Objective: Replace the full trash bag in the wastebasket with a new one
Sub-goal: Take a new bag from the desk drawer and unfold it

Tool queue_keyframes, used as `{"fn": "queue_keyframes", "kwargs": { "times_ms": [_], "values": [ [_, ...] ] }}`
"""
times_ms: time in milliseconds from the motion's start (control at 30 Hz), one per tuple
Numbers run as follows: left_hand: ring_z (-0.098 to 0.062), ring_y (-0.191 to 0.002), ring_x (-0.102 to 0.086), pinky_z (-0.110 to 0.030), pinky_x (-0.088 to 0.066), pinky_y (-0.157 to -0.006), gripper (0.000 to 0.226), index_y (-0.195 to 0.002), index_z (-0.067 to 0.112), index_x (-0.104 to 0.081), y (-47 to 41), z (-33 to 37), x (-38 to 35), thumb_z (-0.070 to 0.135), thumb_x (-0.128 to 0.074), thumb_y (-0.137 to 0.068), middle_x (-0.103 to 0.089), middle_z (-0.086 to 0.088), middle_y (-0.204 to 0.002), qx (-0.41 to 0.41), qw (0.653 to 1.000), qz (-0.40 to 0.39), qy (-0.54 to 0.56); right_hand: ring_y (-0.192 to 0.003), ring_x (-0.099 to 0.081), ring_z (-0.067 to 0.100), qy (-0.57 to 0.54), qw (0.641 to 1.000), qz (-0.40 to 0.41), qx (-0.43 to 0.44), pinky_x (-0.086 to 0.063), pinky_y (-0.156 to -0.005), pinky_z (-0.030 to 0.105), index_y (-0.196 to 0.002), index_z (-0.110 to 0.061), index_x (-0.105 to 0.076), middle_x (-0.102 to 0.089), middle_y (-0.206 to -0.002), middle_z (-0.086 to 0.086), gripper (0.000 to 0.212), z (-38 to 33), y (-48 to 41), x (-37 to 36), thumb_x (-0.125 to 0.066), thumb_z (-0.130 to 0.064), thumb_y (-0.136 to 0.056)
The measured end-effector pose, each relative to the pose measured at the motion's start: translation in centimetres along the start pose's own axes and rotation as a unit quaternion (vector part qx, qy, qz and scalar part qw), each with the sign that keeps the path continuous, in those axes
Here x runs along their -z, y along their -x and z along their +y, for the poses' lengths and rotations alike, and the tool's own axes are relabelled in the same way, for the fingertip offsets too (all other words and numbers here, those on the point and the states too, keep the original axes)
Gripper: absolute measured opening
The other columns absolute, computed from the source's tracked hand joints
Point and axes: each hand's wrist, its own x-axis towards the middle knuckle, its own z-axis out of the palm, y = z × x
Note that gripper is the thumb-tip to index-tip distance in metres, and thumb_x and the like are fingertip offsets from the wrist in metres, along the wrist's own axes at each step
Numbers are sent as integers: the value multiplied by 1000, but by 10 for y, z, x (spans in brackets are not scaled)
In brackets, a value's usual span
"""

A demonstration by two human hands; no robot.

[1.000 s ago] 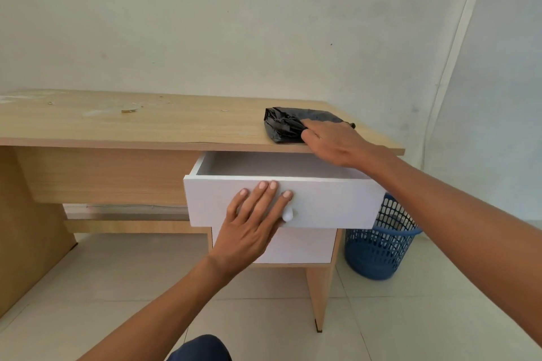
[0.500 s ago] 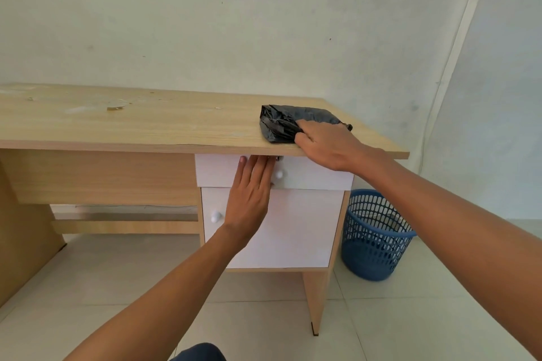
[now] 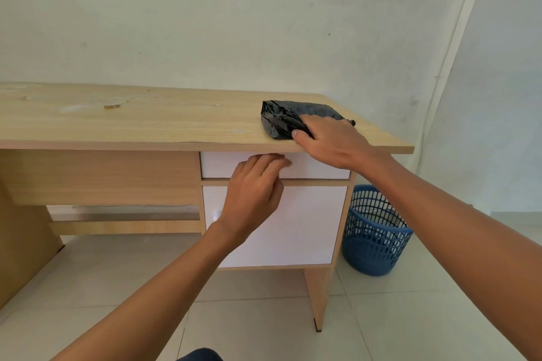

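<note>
One folded black trash bag point(image 3: 281, 120) lies on the desk point(image 3: 146, 126), at its right end. The right hand point(image 3: 331, 141) is curled over it, thumb at its near edge. The left hand point(image 3: 252, 193), loosely bent and empty, hovers before the desk's drawer point(image 3: 316, 168). A blue wastebasket point(image 3: 375, 231) stands beside the desk.

Count: two hands. One light wooden desk point(image 3: 146, 123). One crumpled black plastic trash bag point(image 3: 281, 120), under the right hand point(image 3: 331, 141). One blue perforated plastic wastebasket point(image 3: 375, 231), below that hand. One white drawer front point(image 3: 223, 165) and one white cabinet door point(image 3: 308, 226), both behind the left hand point(image 3: 252, 193).
</note>
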Motion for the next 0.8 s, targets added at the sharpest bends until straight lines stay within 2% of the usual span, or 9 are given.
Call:
{"fn": "queue_keyframes", "kwargs": {
  "times_ms": [100, 200, 333, 500, 567, 633, 700, 767, 800],
  "values": [
    [-25, -88, -62, -37, -48, -72, 19, -92, 10, -73, -8, 5, 28, 1, -56, -88, -69, -2, -97, -88, 991, 95, 10, -75, -55, 17, -1, 1000, 13, 5, -40, -79, 43, -96, -25, -50, -55, -80, -8, 46, 2, -1, -1, -25, -64, -96],
    [-25, -85, -57, -35, -45, -73, 17, -87, 10, -71, -32, 4, 42, 4, -56, -88, -68, -1, -92, -75, 990, 121, -1, -71, -54, 15, 2, 1000, 26, 14, -38, -74, 40, -94, -25, -50, -52, -77, -11, 46, 4, -1, -3, -27, -65, -96],
    [-21, -86, -60, -36, -44, -73, 19, -109, 19, -63, -62, -1, 41, 30, -52, -97, -66, 6, -97, 109, 994, 0, -17, -71, -53, 17, -14, 999, 32, 13, -39, -69, 37, -92, -28, -51, -49, -73, -13, 35, 7, -2, -6, -35, -59, -95],
    [-17, -109, -56, -35, -42, -88, 44, -133, 25, -50, -85, 11, 53, 53, -45, -99, -63, 8, -120, 264, 953, -139, 46, -71, -60, 16, -57, 996, 33, -60, -45, -65, 37, -100, -25, -62, -63, -77, -10, 27, -2, -6, 13, -45, -45, -100],
    [-14, -118, -54, -35, -42, -96, 56, -142, 28, -41, -99, 13, 64, 62, -44, -97, -58, 9, -129, 320, 921, -191, 112, -70, -61, 14, -130, 982, -18, -134, -49, -63, 35, -101, -25, -63, -65, -76, -9, 28, -9, -14, 34, -45, -46, -100],
    [-8, -123, -54, -31, -45, -98, 71, -147, 33, -30, -125, 19, 82, 70, -51, -91, -54, 15, -136, 398, 845, -237, 269, -77, -63, 16, -250, 942, -62, -213, -51, -67, 34, -101, -23, -65, -68, -83, -5, 30, -15, -29, 63, -48, -47, -100],
    [0, -117, -58, -24, -50, -93, 76, -147, 37, -22, -163, 27, 102, 63, -63, -87, -55, 21, -132, 463, 747, -243, 411, -78, -64, 26, -356, 888, -98, -273, -46, -66, 33, -94, -15, -66, -69, -83, 6, 37, -20, -46, 99, -50, -49, -99],
    [2, -116, -60, -27, -54, -96, 82, -149, 38, -16, -198, 32, 117, 51, -69, -88, -55, 17, -135, 498, 696, -217, 469, -79, -65, 30, -429, 834, -152, -311, -49, -69, 38, -91, -8, -64, -68, -84, 13, 47, -25, -60, 138, -49, -52, -99],
    [2, -119, -59, -28, -53, -99, 85, -151, 38, -12, -214, 33, 124, 46, -70, -90, -54, 14, -138, 503, 686, -207, 483, -86, -68, 28, -454, 812, -179, -321, -53, -77, 43, -96, -9, -66, -70, -91, 14, 48, -26, -67, 157, -46, -52, -100]
  ]
}}
